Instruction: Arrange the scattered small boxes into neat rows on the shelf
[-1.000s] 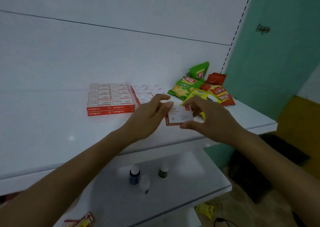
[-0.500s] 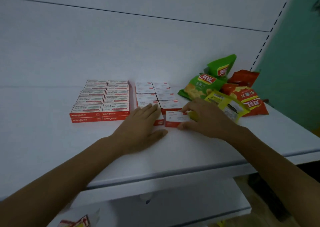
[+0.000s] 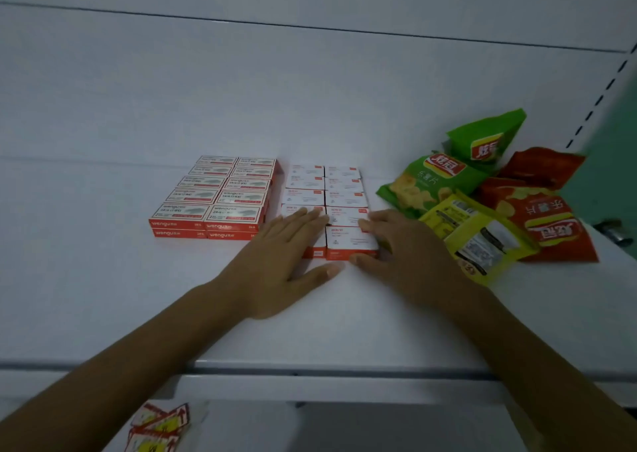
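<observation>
White shelf [image 3: 103,279] runs wide and bare to the left and out to its front lip, so there is plenty of room on that side. To the right the bags [image 3: 482,210] crowd in, the yellow one just beside the right hand [image 3: 403,248]. The red boxes [image 3: 213,203] sit squared in a two-wide stack, and the white boxes [image 3: 324,189] stand just beside them in two columns. The left hand [image 3: 279,262] lies flat, fingers straight and together over the near end of the left column, thumb splayed on the shelf, steadying it, I'd say. The right hand pinches the front box [image 3: 350,243], fingertips at its far right corner and thumb at its near edge. That box sits at the near end of the right column, touching the one behind. This looks like the seating step, a box going into line. Next it wants a small push back and left till its front sits flush with its neighbour, then a clean let-go clear of the bags
</observation>
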### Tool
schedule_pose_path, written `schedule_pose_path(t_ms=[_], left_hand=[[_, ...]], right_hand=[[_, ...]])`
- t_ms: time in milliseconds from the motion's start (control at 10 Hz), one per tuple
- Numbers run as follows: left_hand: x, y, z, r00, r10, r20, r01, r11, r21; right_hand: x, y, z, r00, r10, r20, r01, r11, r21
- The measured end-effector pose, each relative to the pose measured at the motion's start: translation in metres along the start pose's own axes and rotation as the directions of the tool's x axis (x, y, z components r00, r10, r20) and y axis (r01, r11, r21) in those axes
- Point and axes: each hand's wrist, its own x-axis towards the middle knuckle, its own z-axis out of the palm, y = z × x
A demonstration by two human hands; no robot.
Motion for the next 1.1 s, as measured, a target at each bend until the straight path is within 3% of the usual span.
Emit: schedule_pose_path(t_ms=[100,400,500,600,800,1100], left_hand=[[0.001,0.002,-0.001,1.0,-0.014,-0.022,0.013,1.0,-0.022],[0.003,0.002,0.001,0.995,-0.041,0.089,0.031,0.994,0.103],[0.003,0.005,0.0,0.998,-0.056,0.031,0.052,0.994,0.099],[-0.001,0.006,-0.002,0.989,-0.023,-0.147,0.035,0.996,0.078],[-0.005,0.012,-0.005,0.984,-0.073,-0.164,0.088,0.993,0.084],[-0.006,0.02,-0.01,0.975,-0.02,-0.222,0.04,0.995,0.086]], right_hand=[[-0.004,-0.002,0.006,0.999,-0.004,-0.039,0.002,0.998,-0.056],[-0.006,0.003,0.007,0.992,-0.09,-0.087,0.085,0.995,-0.059],[-0.005,0.005,0.009,0.987,-0.125,-0.103,0.111,0.985,-0.131],[-0.005,0.006,0.011,0.985,-0.126,-0.115,0.104,0.978,-0.181],[-0.006,0.008,0.014,0.985,-0.129,-0.113,0.105,0.975,-0.197],[-0.01,0.004,0.012,0.936,-0.215,-0.278,0.145,0.956,-0.254]])
